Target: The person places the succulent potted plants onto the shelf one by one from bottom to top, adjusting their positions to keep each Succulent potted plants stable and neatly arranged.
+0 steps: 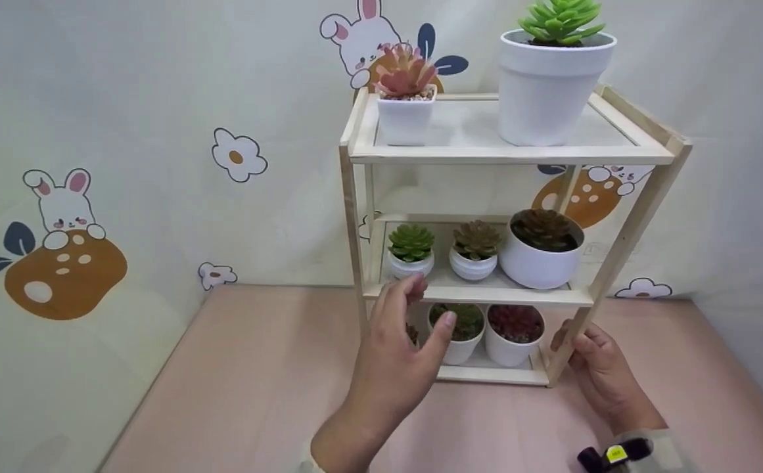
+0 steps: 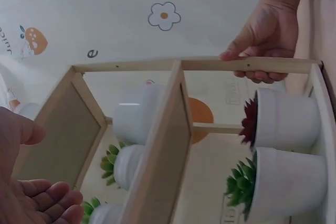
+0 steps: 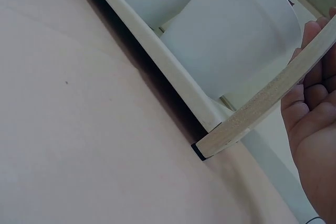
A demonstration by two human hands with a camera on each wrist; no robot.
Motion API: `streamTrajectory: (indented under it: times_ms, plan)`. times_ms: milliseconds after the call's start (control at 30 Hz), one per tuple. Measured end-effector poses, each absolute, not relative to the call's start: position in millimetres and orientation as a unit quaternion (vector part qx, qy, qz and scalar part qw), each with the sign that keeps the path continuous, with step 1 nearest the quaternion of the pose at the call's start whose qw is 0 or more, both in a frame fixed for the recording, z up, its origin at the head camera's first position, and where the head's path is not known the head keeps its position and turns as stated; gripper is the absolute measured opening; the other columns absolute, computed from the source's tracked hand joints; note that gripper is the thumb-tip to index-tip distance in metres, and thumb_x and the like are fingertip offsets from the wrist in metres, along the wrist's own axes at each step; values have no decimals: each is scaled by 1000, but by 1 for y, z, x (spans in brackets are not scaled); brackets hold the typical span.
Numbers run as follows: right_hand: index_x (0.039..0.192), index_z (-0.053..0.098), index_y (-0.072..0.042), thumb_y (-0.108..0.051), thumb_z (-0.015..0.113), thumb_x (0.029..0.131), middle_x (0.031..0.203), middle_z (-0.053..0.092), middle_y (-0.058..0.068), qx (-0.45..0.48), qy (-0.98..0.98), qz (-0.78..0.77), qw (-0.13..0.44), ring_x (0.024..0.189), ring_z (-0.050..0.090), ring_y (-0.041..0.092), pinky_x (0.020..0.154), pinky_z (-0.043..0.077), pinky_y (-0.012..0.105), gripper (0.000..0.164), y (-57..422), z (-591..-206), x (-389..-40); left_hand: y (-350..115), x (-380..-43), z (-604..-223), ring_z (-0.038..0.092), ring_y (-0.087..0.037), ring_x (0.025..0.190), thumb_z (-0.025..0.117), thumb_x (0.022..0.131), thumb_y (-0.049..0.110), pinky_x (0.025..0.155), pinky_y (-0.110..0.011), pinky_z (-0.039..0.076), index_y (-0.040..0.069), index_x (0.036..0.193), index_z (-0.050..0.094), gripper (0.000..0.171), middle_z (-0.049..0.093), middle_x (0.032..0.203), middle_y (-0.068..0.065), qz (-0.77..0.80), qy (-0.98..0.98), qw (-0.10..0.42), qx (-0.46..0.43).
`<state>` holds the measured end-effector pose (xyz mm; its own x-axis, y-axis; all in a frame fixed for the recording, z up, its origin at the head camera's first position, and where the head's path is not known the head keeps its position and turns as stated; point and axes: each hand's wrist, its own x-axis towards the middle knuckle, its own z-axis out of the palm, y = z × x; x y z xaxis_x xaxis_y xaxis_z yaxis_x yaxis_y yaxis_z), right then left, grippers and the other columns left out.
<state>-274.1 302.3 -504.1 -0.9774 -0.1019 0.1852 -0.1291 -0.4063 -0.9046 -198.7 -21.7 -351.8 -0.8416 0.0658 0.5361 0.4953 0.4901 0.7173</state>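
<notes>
My right hand grips the lower right upright of a three-tier wooden plant shelf, with its fingers behind the wood in the right wrist view. In front of the middle tier my left hand is raised, thumb and fingers apart, holding nothing. It partly covers the bottom tier, where a pot with a green succulent stands beside one with a red succulent; another plant is mostly hidden. Along the middle tier are small pots with a green succulent and a brownish succulent, plus a rounder white bowl.
On the top tier stand a square pot with a pinkish succulent and a large white pot with a bright green one. The shelf is on a pink tabletop. Behind hangs a pale backdrop printed with rabbits and flowers.
</notes>
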Motion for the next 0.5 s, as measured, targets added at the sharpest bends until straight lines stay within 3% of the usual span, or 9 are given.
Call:
streamTrajectory:
  times_ms: [500]
  plan:
    - [102,65,-11,-13,47,102,95,66,1,89,-574,814,7,93,63,14,87,50,26,18,305,-504,-267,-65,-206,-413,51,-9,114,65,91,38,101,-32,45,12,131,49,51,54,120,3,-436,-878,178,-81]
